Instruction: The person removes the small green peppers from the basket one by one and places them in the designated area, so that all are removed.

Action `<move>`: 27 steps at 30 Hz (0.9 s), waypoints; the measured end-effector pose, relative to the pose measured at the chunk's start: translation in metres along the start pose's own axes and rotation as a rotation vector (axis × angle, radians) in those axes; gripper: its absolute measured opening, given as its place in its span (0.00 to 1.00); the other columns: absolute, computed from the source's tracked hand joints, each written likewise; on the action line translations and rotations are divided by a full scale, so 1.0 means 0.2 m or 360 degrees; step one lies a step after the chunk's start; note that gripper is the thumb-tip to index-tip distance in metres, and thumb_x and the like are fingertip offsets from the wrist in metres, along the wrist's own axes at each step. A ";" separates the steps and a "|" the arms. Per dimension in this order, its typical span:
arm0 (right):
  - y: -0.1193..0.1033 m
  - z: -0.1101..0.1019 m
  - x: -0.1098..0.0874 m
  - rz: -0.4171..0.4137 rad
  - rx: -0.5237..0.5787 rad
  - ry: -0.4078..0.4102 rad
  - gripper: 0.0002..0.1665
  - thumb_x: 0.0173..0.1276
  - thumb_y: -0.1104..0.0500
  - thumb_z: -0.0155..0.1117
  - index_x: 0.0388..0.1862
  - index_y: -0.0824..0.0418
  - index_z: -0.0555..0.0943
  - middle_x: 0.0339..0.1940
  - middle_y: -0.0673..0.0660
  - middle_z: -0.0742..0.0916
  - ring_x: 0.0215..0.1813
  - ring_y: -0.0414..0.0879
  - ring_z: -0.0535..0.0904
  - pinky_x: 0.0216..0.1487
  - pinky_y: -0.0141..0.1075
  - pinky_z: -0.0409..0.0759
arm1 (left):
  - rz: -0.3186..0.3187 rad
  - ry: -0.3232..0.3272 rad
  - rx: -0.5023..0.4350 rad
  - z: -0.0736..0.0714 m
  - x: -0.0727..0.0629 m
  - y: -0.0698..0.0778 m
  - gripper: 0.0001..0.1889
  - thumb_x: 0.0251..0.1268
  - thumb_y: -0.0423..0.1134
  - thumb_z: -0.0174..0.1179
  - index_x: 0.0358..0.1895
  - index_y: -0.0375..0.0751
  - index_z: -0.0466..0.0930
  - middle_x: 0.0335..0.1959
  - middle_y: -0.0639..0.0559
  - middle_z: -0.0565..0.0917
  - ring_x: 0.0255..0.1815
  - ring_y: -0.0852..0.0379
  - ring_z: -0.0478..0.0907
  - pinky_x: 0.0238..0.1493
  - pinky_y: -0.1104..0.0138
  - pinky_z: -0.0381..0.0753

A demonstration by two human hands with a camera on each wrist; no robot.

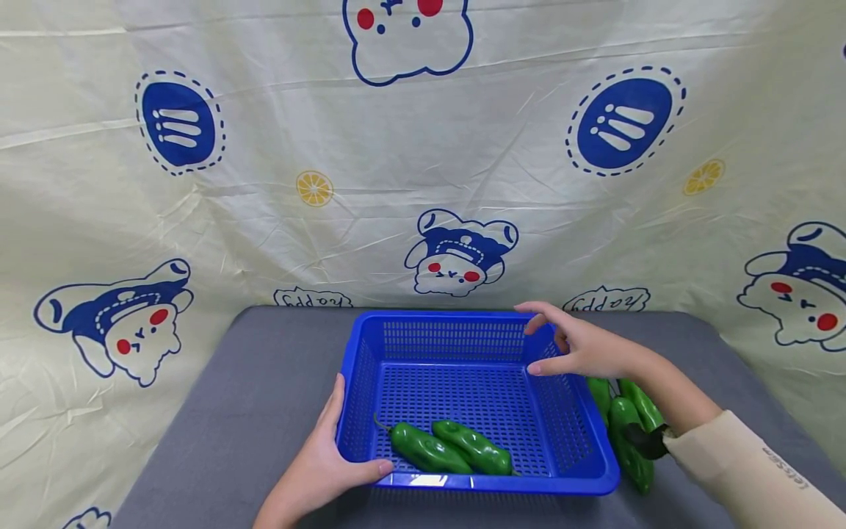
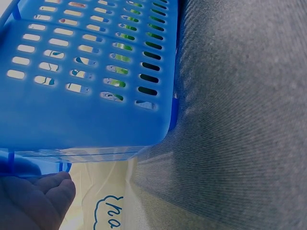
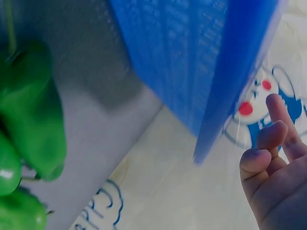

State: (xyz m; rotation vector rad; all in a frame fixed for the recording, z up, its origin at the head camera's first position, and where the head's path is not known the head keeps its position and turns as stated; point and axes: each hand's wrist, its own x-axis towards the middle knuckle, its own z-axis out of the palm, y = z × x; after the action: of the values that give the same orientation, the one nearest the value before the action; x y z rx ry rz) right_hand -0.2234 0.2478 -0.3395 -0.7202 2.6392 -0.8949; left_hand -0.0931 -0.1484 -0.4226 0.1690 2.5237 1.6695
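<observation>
My left hand point(image 1: 322, 454) grips the basket's point(image 1: 509, 483) near-left corner, my right hand point(image 1: 578, 348) loose by its far-right; seemingly mid-transfer, with two peppers point(image 1: 428, 450) inside, I'd next pinch one of the others point(image 1: 626, 442) right of it.

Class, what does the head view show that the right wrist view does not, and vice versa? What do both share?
Only the head view: the left hand at the near left corner of the blue basket, and the two green peppers inside it.
Only the right wrist view: the outer face of the basket's right wall.
Both: the right hand, the basket, more green peppers on the grey table, and the printed cloth.
</observation>
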 end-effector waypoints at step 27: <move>-0.05 0.41 0.07 -0.0078 0.0028 -0.0747 0.52 0.59 0.45 0.75 0.77 0.38 0.56 0.52 0.51 0.80 0.53 0.47 0.77 0.52 0.46 0.76 | -0.0015 -0.0016 -0.0036 0.00 0.00 0.00 0.71 0.44 0.45 0.80 0.81 0.55 0.26 0.83 0.44 0.35 0.82 0.38 0.36 0.76 0.37 0.45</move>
State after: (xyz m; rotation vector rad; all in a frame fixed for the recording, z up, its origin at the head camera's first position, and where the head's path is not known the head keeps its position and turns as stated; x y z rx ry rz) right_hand -0.1984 0.1927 -0.3973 -0.8718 2.2053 -0.6609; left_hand -0.0930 -0.1480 -0.4219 0.1631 2.4935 1.6888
